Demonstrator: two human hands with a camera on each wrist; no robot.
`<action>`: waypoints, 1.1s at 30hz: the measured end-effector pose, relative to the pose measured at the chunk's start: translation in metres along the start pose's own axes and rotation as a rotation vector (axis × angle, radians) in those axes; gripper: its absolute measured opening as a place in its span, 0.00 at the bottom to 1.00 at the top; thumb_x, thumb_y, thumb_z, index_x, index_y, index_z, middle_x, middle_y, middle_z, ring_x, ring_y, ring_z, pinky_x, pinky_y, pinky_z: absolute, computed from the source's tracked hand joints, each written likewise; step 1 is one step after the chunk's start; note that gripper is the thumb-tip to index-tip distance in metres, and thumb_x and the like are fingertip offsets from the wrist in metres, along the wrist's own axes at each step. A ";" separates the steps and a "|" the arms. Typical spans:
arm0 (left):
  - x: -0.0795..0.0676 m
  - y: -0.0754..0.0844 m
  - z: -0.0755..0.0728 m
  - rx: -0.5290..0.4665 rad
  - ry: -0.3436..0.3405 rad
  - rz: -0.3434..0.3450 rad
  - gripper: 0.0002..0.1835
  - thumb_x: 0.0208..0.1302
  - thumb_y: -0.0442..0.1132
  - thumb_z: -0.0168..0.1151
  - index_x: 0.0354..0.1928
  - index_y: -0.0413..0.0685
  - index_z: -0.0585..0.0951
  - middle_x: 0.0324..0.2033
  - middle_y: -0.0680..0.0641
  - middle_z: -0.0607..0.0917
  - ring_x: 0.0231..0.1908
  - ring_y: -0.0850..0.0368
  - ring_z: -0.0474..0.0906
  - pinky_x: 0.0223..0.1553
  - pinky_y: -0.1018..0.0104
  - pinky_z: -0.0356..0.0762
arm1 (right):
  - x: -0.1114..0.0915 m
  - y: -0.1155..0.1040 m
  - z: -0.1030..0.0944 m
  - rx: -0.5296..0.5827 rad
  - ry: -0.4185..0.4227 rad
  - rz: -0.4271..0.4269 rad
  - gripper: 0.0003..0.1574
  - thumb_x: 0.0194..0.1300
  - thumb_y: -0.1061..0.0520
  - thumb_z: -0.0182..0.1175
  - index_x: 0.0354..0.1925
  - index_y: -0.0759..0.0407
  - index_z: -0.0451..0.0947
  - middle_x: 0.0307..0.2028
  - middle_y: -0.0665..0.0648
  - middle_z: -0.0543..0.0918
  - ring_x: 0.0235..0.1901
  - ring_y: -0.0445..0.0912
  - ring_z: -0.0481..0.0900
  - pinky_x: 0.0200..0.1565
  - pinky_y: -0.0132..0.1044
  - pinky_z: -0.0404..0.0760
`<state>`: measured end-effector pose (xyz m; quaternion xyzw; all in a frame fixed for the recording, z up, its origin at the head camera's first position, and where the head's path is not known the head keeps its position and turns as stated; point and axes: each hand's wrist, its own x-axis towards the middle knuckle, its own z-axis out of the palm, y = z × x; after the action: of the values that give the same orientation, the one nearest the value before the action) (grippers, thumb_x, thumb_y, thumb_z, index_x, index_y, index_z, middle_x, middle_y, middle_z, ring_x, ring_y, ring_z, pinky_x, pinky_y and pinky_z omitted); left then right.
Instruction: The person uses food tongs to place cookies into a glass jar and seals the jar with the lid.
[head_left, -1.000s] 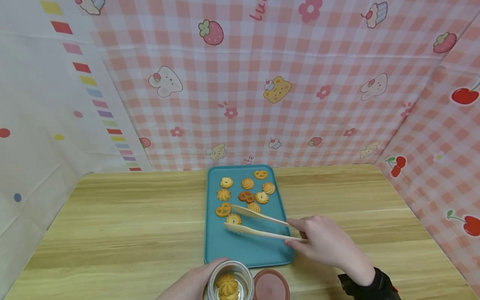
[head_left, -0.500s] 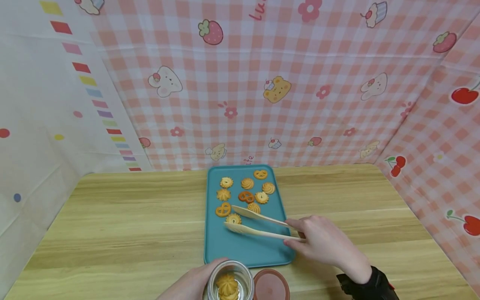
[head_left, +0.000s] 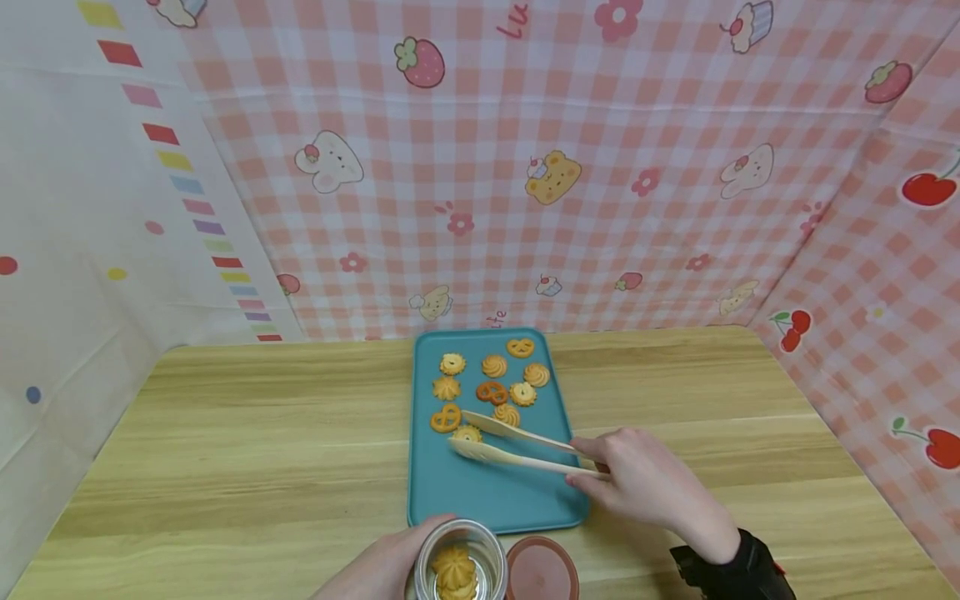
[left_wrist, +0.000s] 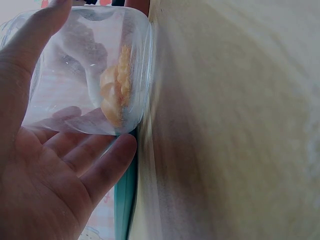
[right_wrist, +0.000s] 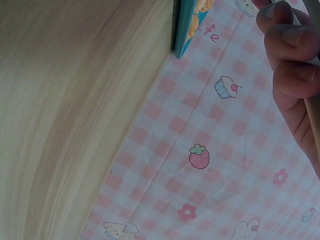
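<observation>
My right hand (head_left: 637, 475) grips wooden tongs (head_left: 525, 461) over a blue tray (head_left: 480, 504). The tong tips stand on either side of a round scalloped cookie (head_left: 468, 433), which the near arm partly covers. In the right wrist view, curled fingers (right_wrist: 292, 42) wrap the tongs' wood. At the bottom of the head view, my left hand (head_left: 390, 562) holds a clear jar (head_left: 491, 554), thumb on one side and fingers on the other. Inside the jar lie cookies (head_left: 454, 571), stacked at its bottom in the left wrist view.
Several cookies and pretzels, among them a dark pretzel (head_left: 492, 392), lie on the tray's far half. A reddish-brown round lid (head_left: 542, 571) is beside the jar. Wooden tabletop (head_left: 262, 467) extends to both sides. A pink checked cloth (head_left: 480, 167) hangs behind.
The tongs' near arm has moved up toward the far arm, narrowing the gap around the scalloped cookie. The left hand and jar stay in place.
</observation>
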<state>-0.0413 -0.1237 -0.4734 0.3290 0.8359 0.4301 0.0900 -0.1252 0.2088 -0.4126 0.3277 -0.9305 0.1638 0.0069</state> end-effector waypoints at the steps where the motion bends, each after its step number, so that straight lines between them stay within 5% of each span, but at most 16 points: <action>1: 0.000 0.000 0.000 0.000 0.000 -0.001 0.42 0.52 0.60 0.69 0.67 0.53 0.67 0.53 0.59 0.79 0.50 0.63 0.75 0.49 0.60 0.75 | 0.000 0.000 0.000 0.000 0.002 -0.002 0.13 0.60 0.44 0.65 0.39 0.49 0.82 0.14 0.38 0.55 0.14 0.31 0.49 0.18 0.27 0.49; 7: 0.001 0.000 -0.001 0.013 -0.003 -0.009 0.43 0.51 0.61 0.69 0.67 0.52 0.68 0.53 0.58 0.79 0.50 0.63 0.75 0.48 0.60 0.75 | 0.000 0.000 -0.002 -0.006 0.001 -0.010 0.08 0.60 0.44 0.65 0.33 0.43 0.77 0.14 0.39 0.55 0.15 0.31 0.48 0.18 0.27 0.48; 15: 0.001 0.000 -0.001 0.009 -0.009 -0.008 0.42 0.52 0.60 0.69 0.67 0.52 0.68 0.53 0.58 0.79 0.50 0.63 0.75 0.48 0.60 0.75 | -0.002 0.002 -0.008 0.004 -0.007 -0.033 0.14 0.61 0.45 0.65 0.27 0.40 0.68 0.15 0.40 0.53 0.16 0.32 0.47 0.20 0.27 0.47; 20: 0.002 0.001 -0.002 -0.037 -0.039 -0.056 0.43 0.51 0.60 0.70 0.67 0.53 0.68 0.53 0.59 0.78 0.51 0.64 0.75 0.49 0.60 0.75 | -0.005 0.003 -0.014 0.031 0.003 -0.055 0.08 0.61 0.45 0.64 0.34 0.44 0.79 0.15 0.38 0.52 0.16 0.31 0.47 0.20 0.26 0.48; 25: 0.002 0.002 -0.002 -0.072 -0.063 -0.103 0.44 0.50 0.59 0.71 0.67 0.51 0.68 0.53 0.59 0.78 0.51 0.64 0.74 0.50 0.60 0.74 | -0.011 0.003 -0.024 0.054 0.002 -0.053 0.23 0.62 0.41 0.62 0.49 0.53 0.84 0.16 0.36 0.55 0.16 0.29 0.50 0.19 0.24 0.51; 33: 0.002 0.002 -0.002 -0.065 -0.054 -0.074 0.43 0.51 0.60 0.70 0.68 0.52 0.67 0.54 0.59 0.78 0.51 0.64 0.74 0.50 0.60 0.74 | -0.020 0.000 -0.040 0.087 0.060 -0.135 0.23 0.62 0.42 0.63 0.49 0.53 0.84 0.17 0.34 0.58 0.16 0.27 0.53 0.17 0.21 0.53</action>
<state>-0.0427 -0.1229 -0.4703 0.3065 0.8303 0.4442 0.1391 -0.1135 0.2338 -0.3769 0.3847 -0.8976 0.2128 0.0319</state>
